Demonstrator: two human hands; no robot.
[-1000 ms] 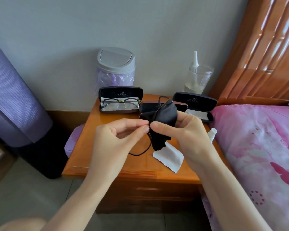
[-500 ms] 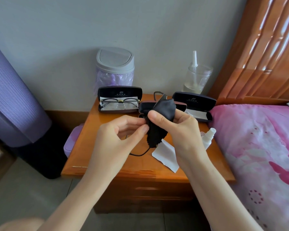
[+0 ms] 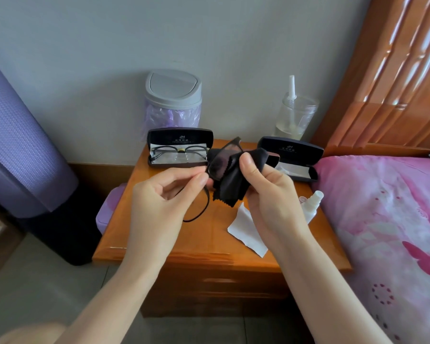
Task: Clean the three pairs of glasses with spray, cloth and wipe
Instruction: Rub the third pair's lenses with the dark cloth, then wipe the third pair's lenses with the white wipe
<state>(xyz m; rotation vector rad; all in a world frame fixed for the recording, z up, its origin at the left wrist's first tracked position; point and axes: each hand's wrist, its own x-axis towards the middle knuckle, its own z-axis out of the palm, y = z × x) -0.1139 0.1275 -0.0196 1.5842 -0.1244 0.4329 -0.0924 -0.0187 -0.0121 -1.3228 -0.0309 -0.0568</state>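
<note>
Pink bed (image 3: 382, 219) is butting against the right edge of the nightstand (image 3: 159, 247). Open floor is lying to its left and front. The front strip of the top is showing bare wood up to the edge.

Grey-lidded bin (image 3: 173, 95) is standing at the rear, behind the left case (image 3: 180, 137). That case is lying open with a clear pair of glasses (image 3: 179, 151) inside. The right case (image 3: 291, 148) is lying open near the bed-side edge.

Both hands are hovering over the middle of the top. The left hand (image 3: 164, 202) is pinching the frame of the dark glasses (image 3: 220, 162) between thumb and forefinger. The right hand (image 3: 271, 194) is clamping the black cloth (image 3: 233, 184) around a lens, thumb on top. One temple is hanging down towards the wood.

White wipe (image 3: 246, 232) is lying flat beside the right wrist, inside the front edge. Spray bottle (image 3: 310, 207) is sitting at the right edge, just beside the bed, partly hidden; upright or tipped, cannot tell.
</note>
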